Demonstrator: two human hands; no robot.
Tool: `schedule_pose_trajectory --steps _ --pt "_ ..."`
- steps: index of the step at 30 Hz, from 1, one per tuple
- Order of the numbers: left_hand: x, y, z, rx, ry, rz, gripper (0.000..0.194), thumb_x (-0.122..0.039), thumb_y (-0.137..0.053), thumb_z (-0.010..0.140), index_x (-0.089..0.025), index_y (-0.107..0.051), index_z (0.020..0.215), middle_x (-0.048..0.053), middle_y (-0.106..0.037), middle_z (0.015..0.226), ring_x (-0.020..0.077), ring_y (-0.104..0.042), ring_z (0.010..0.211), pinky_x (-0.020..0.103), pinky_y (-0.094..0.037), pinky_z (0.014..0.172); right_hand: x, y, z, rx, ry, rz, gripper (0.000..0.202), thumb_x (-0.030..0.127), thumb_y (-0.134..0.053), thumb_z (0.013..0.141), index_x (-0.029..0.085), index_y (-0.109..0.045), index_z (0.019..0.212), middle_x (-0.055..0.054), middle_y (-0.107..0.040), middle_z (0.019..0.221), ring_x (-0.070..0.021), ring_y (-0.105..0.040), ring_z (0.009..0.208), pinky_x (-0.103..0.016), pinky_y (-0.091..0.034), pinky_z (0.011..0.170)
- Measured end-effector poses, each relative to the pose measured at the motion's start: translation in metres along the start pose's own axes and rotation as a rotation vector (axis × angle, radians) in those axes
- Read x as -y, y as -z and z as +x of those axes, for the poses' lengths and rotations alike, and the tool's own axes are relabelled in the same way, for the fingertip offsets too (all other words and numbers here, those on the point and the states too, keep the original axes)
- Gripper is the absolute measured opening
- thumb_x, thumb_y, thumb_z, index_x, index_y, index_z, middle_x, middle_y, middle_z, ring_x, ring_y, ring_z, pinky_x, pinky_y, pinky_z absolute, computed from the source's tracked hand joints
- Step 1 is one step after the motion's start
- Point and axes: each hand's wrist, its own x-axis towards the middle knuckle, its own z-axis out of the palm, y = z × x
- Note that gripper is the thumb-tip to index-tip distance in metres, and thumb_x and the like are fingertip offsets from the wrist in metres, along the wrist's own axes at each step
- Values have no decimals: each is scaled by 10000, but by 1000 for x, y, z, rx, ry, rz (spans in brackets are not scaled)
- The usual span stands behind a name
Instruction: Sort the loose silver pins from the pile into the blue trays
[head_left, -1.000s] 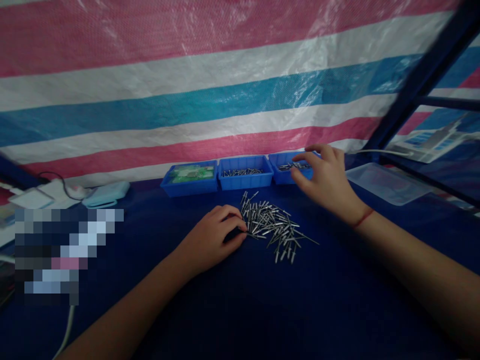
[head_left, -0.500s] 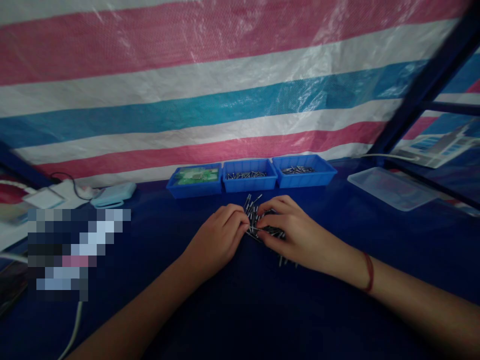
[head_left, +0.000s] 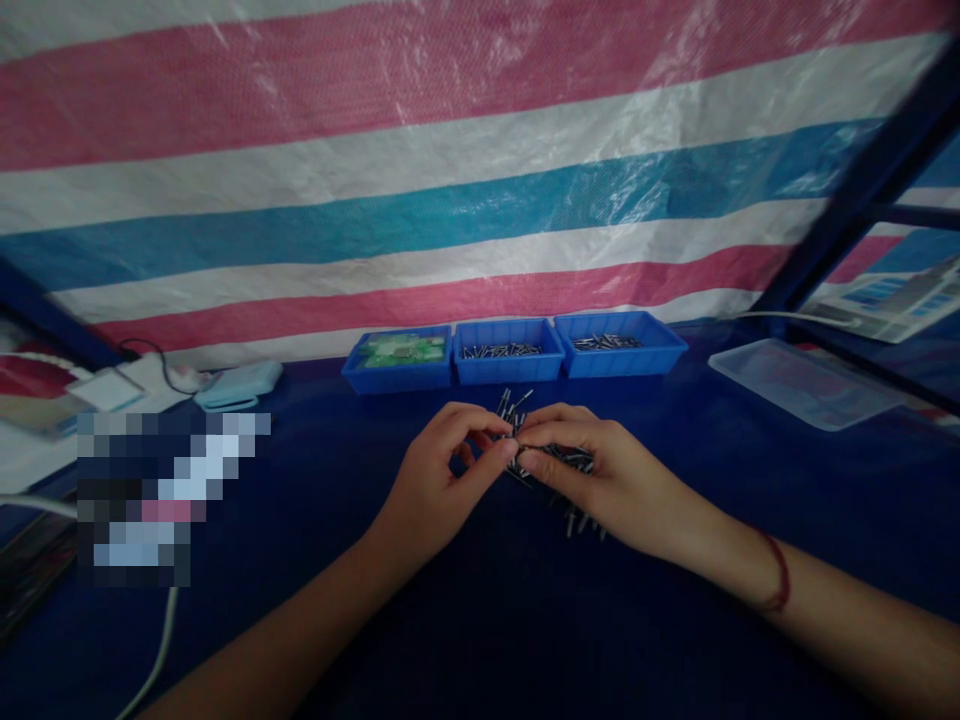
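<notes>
A loose pile of slender metal blind rivets [head_left: 576,459] lies on the dark blue table, partly covered by my hands. My left hand [head_left: 450,465] is closed in a pinch, thumb against fingertips, at the pile's left side. Facing it, my right hand [head_left: 592,455] pinches with thumb and forefinger over the pile. The fingertips of both hands nearly meet on a small rivet, mostly hidden between them. Several rivets stick out behind the fingers, and a few lie below my right palm.
Behind the pile stand three blue bins: the left bin [head_left: 397,375] holds green-and-white packets, the middle bin [head_left: 510,368] and right bin [head_left: 626,360] hold rivets. A clear plastic lid [head_left: 802,385] lies right. A light blue case [head_left: 238,385] and a white cable [head_left: 161,645] are left.
My left fingers have shifted right and come together with the thumb in a pinch. My right hand's spread fingers have closed, bringing both sets of fingertips together over the pile.
</notes>
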Motion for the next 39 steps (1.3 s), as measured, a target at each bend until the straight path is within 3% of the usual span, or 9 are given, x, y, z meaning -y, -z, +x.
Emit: schedule_pose_trajectory --steps 20,29,35,39 --pt "-3 -1 1 -23 18 -43 22 -173 -594 814 -187 -595 832 3 -559 858 107 -562 716 228 -449 604 4 -2 1 65 -47 37 124 167 -542 836 199 -662 833 -21 -663 838 -152 -608 812 -331 -456 782" --pt "-1 -1 0 -37 32 22 50 -185 -586 825 -204 -612 864 8 -563 880 113 -569 725 228 -446 584 -1 -1 2 -37 -172 155 75 224 -585 804 185 -648 814 -17 -685 794 -140 -624 712 -275 -481 637" --pt "2 1 2 25 65 115 63 -195 -566 843 -205 -619 876 12 -543 902 115 -557 713 243 -438 587 0 1 1 -159 -70 61 55 218 -608 791 194 -651 813 -21 -675 804 -145 -620 740 -276 -478 667" --pt "1 0 1 88 47 129 105 -222 -512 881 -203 -615 889 25 -527 955 123 -549 747 254 -449 611 5 2 -2 -146 44 -87 122 220 -548 835 187 -614 738 -18 -632 745 -139 -587 715 -276 -454 659"
